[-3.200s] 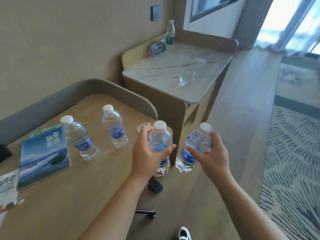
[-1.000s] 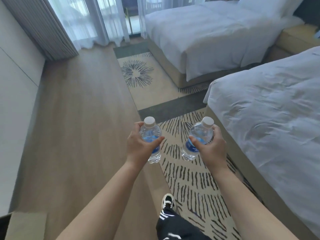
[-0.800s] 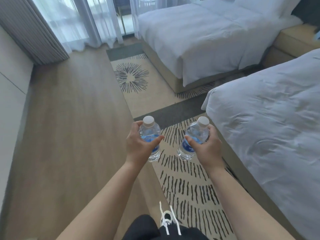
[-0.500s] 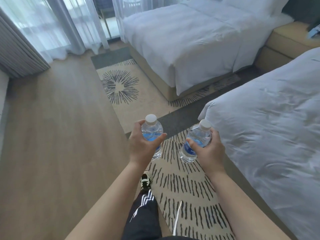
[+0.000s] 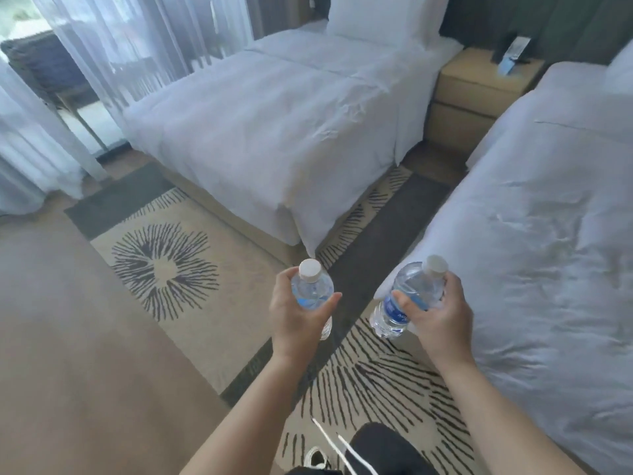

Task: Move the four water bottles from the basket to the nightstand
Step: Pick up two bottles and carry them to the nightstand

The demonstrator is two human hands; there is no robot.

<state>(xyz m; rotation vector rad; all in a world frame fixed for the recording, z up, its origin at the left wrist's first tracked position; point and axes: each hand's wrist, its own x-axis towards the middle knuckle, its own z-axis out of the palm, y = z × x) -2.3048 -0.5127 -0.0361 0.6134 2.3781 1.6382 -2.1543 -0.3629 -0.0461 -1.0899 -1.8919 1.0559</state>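
My left hand (image 5: 294,320) grips a small clear water bottle (image 5: 313,289) with a white cap and blue label, held upright over the rug. My right hand (image 5: 435,313) grips a second water bottle (image 5: 407,296) of the same kind, tilted with its cap up and to the right. A tan wooden nightstand (image 5: 476,84) stands far ahead at the upper right, between the heads of the two beds. No basket is in view.
A white bed (image 5: 274,108) lies ahead and another white bed (image 5: 548,234) runs along the right. A patterned rug (image 5: 164,269) and a dark carpet aisle (image 5: 387,217) lead between them. Sheer curtains (image 5: 102,46) hang at left. Small items (image 5: 512,56) sit on the nightstand.
I have turned away from the desk, where two bottles stand, and walked toward the gap between the beds. The nightstand has come into fuller view. Both hands keep their bottles.
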